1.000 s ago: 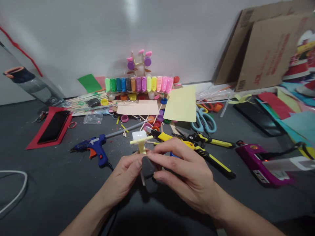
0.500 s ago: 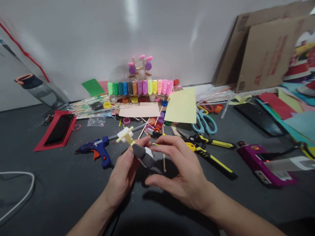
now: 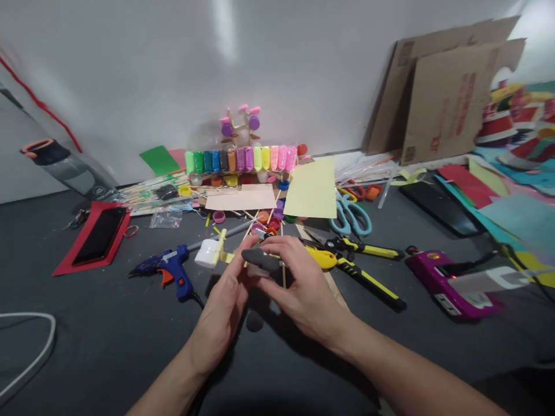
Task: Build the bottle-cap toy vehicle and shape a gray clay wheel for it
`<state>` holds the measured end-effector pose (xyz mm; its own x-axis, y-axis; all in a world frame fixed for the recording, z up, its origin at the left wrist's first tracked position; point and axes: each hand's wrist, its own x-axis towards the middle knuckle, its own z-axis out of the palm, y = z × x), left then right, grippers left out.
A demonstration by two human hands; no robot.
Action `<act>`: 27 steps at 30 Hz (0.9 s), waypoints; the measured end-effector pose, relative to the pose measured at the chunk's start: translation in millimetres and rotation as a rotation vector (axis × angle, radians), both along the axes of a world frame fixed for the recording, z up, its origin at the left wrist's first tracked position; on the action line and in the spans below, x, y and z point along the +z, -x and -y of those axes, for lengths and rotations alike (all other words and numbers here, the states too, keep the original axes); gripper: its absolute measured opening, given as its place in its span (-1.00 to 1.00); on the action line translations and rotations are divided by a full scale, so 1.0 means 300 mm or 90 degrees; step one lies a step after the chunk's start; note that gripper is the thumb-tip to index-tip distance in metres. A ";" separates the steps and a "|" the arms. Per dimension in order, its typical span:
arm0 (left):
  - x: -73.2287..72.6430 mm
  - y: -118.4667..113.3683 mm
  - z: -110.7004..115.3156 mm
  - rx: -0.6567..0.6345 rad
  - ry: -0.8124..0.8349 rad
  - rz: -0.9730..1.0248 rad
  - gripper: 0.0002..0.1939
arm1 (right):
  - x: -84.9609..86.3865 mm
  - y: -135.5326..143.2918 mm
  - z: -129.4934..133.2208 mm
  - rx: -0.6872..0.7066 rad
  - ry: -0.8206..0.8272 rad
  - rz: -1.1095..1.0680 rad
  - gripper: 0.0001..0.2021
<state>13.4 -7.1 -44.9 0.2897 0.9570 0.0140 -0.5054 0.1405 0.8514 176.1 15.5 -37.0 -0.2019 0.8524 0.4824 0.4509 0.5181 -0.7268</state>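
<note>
Both my hands hold a small clay figure (image 3: 263,260) above the middle of the dark table. Its body has dark grey clay over a pale side, and a yellow strip and a white block (image 3: 207,253) stick out to the left. My left hand (image 3: 223,300) is closed round the figure's left part, thumb on top. My right hand (image 3: 299,283) grips the grey end, with fingers over the far side and thumb below. The hands hide part of the body. A flat dark grey disc (image 3: 254,321) lies on the table beneath them.
A blue hot glue gun (image 3: 173,268) lies left. Yellow-black pliers (image 3: 373,283), a yellow cutter (image 3: 323,258) and blue scissors (image 3: 352,216) lie right. Behind are clay packs (image 3: 240,159), yellow paper (image 3: 312,188) and sticks. A purple device (image 3: 446,289) stands far right.
The figure has been turned so its white block points left and lies lower. My right hand, spread beside it before, has closed on the grey end. The camera view has shifted slightly.
</note>
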 end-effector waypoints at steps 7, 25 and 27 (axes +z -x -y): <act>0.008 0.020 -0.004 -0.009 -0.029 -0.258 -0.47 | -0.016 -0.068 -0.074 -0.021 0.049 -0.034 -0.74; 0.135 0.224 -0.081 0.168 -0.249 -0.802 -0.51 | -0.055 -0.118 -0.142 0.089 -0.036 0.055 -0.67; 0.128 0.224 -0.085 0.113 -0.277 -0.792 -0.58 | -0.060 -0.105 -0.143 0.100 -0.040 0.065 -0.66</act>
<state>-53.7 18.3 -6.5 0.2049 0.9679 0.1455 0.6543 -0.2460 0.7151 207.5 58.5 -54.9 -0.3812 0.7749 0.5042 0.4300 0.6314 -0.6453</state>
